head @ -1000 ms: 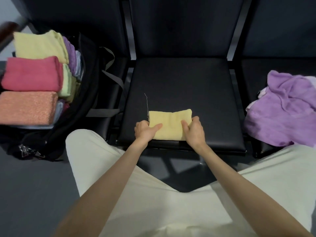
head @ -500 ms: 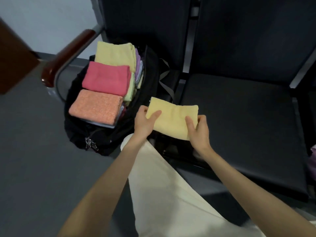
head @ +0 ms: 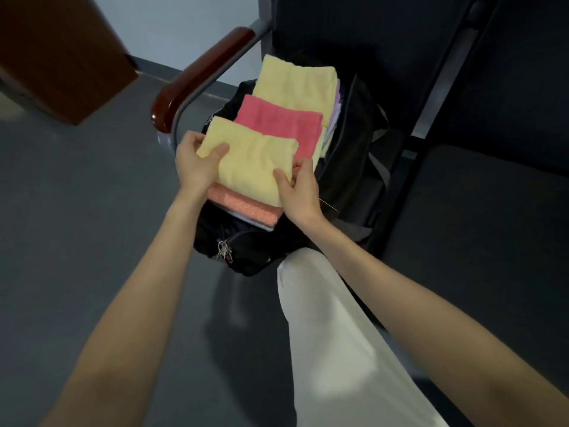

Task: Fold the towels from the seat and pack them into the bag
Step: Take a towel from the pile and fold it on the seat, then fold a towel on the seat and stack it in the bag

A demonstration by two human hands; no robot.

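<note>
A folded pale yellow towel (head: 251,161) is held over the open black bag (head: 348,167), lying on top of a folded orange towel (head: 243,206). My left hand (head: 195,163) grips its left edge with the thumb on top. My right hand (head: 297,188) pinches its right edge. Behind it in the bag lie a folded pink towel (head: 280,121) and another folded yellow towel (head: 297,84), with lilac and pale towels stacked at their right side.
The bag sits on the leftmost dark seat under a wooden armrest (head: 200,77). Keys (head: 224,249) hang from its zipper. A dark seat (head: 486,204) is to the right, a brown cabinet (head: 58,53) at upper left, grey floor (head: 77,226) below, and my white-trousered leg (head: 335,349).
Both hands lifted the folded yellow towel off the middle seat and carried it left; it now sits over the orange towel in the bag. The view swung left, losing the purple towel.
</note>
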